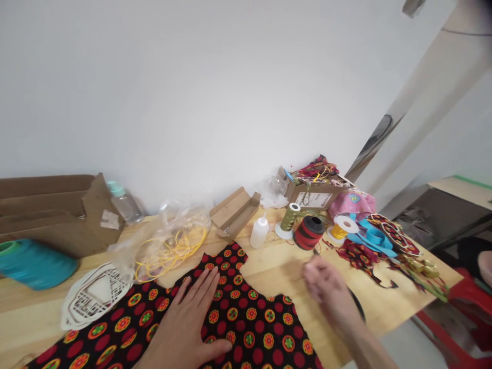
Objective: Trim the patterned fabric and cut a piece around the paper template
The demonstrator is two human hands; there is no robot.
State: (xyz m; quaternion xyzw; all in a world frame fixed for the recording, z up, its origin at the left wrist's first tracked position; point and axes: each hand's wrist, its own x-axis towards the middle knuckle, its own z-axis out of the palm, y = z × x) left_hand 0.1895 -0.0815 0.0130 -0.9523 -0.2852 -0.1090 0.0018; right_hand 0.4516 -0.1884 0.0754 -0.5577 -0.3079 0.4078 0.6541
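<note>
My left hand [192, 312] lies flat, fingers stretched, on a black cloth [251, 312] printed with red dots and orange-and-green flower rounds. The cloth has a cut, irregular outline and runs past the lower edge of the view. To its right, my right hand [325, 282] is raised over the wooden table [277, 269], blurred, with fingers pinched together. A small dark tip shows above those fingers; what it belongs to is unclear. A black curved edge [357, 305] shows beside my right wrist, mostly hidden by the arm.
Behind my right hand stand a red-and-black spool [308, 233], a green thread spool [290, 218], a yellow spool [340, 228] and a white squeeze bottle [260, 232]. Leftward are yellow cord [169, 253], a white cut-out template [96, 294], a teal thread cone [36, 264] and a cardboard box [103, 215].
</note>
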